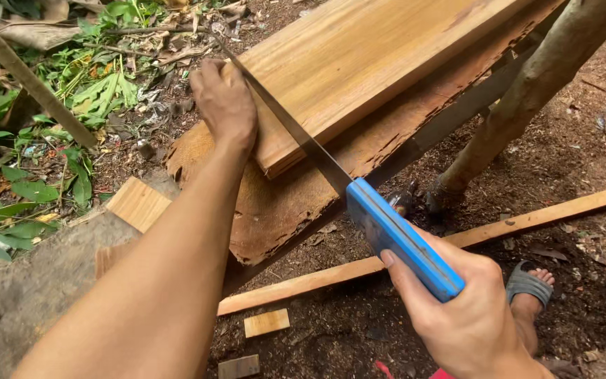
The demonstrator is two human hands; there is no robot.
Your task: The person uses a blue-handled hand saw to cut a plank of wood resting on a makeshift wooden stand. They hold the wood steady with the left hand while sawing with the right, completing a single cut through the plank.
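While the pale, flat wooden plank [359, 63] lies along a rough bark-edged slab [275, 203], its near end is pinned by the left hand [224, 105], laid flat at the near-left corner. A handsaw with a thin steel blade [296, 133] and blue handle [401, 238] is gripped tightly by the right hand [464, 316], blade set across the plank's near edge. Cutting is judged underway; steady strokes along the kerf are called for next. Offcut blocks [266, 323] lie on the dirt below.

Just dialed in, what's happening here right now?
A person is sawing outdoors. The right hand grips the blue handle of a handsaw, its blade laid across the end of a wooden plank. The left hand presses the plank down beside the blade. Small offcuts lie on the dirt below.
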